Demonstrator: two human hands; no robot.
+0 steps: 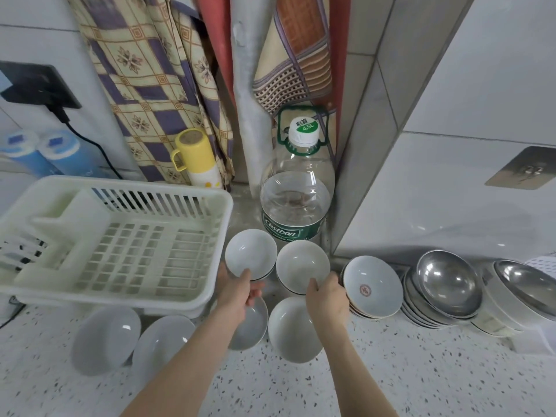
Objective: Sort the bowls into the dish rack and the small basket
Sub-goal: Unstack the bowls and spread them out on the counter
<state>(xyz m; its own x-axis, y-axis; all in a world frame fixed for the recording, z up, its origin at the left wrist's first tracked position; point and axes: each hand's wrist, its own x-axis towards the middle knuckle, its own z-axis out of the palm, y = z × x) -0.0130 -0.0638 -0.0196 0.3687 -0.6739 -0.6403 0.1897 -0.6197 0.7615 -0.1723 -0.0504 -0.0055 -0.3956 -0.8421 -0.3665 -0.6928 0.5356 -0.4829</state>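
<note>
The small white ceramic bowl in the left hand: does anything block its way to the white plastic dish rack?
Nothing visible does. The left hand holds the small white ceramic bowl beside the empty white plastic dish rack.

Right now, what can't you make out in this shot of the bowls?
- Small basket, head view: cut off by the right edge.
- Stacked steel bowls: number unclear, nested.
- Bowl under the left hand: partly covered.
- Dish rack: left end cut off.
- Right hand: fingers hidden behind a bowl's rim.

Dish rack (114, 245) left; water bottle (296, 191) behind bowls (296, 329); metal bowls (448, 281) right
</note>
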